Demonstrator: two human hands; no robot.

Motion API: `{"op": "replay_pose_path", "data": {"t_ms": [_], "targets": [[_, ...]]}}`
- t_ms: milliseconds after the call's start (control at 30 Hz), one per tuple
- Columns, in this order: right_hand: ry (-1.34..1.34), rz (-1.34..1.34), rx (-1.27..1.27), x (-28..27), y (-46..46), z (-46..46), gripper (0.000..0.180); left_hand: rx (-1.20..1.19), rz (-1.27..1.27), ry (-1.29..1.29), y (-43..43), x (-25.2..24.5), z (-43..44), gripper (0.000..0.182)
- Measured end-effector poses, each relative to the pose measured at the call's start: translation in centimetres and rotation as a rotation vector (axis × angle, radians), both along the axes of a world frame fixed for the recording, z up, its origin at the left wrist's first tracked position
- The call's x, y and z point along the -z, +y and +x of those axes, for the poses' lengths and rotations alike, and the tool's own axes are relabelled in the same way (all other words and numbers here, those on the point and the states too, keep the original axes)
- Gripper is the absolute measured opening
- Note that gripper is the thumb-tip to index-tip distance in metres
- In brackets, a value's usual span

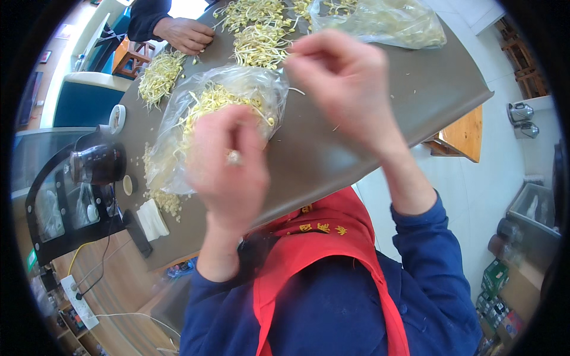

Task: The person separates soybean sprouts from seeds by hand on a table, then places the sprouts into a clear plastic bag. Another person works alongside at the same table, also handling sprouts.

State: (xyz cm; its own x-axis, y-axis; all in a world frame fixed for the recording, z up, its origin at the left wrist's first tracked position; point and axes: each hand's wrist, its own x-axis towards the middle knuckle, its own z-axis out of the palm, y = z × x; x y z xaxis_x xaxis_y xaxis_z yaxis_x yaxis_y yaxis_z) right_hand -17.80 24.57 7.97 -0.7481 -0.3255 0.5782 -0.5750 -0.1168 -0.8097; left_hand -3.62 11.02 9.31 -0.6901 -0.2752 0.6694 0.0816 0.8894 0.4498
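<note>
My left hand (229,164) is over the near side of an open clear plastic bag (171,129) holding soybean sprouts (213,99). Its fingers are curled and blurred by motion; a small pale spot shows at them, too unclear to name. To the right and farther up, my right hand (343,80) hovers above the brown-covered table (307,147), thumb and fingertips pinched together. Blur hides whether a sprout is between them. Just beyond these fingertips lies a loose heap of sprouts (260,44). One single sprout (297,91) rests between the bag and my right hand.
Another person's hand (187,36) rests near a smaller sprout pile (161,78) at the far left. A second plastic bag (392,22) lies at the back. Along the left are a glass pot (98,163), a small dish (117,119), tissues (152,219) and scattered pale bits (165,202).
</note>
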Motion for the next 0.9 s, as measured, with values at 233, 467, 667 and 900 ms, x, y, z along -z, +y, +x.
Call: {"op": "replay_pose_path", "data": {"t_ms": [233, 467, 667, 900], "targets": [[0.316, 0.064, -0.158, 1.9, -3.0, 2.1, 0.016, -0.238, -0.386, -0.279, -7.0, 0.3, 0.4, 0.024], [0.254, 0.690, 0.193, 4.9, 8.3, -1.8, 0.020, 0.371, -0.132, -0.204, 2.8, 4.4, -3.2, 0.030], [0.716, 1.016, 0.140, 6.0, 6.9, 0.7, 0.016, 0.083, -0.660, -0.658, 3.3, 7.6, -9.8, 0.029], [0.739, 1.035, 0.132, 6.6, 7.2, 0.3, 0.008, 0.173, -0.531, -0.694, 3.5, 6.1, -7.4, 0.027]]}}
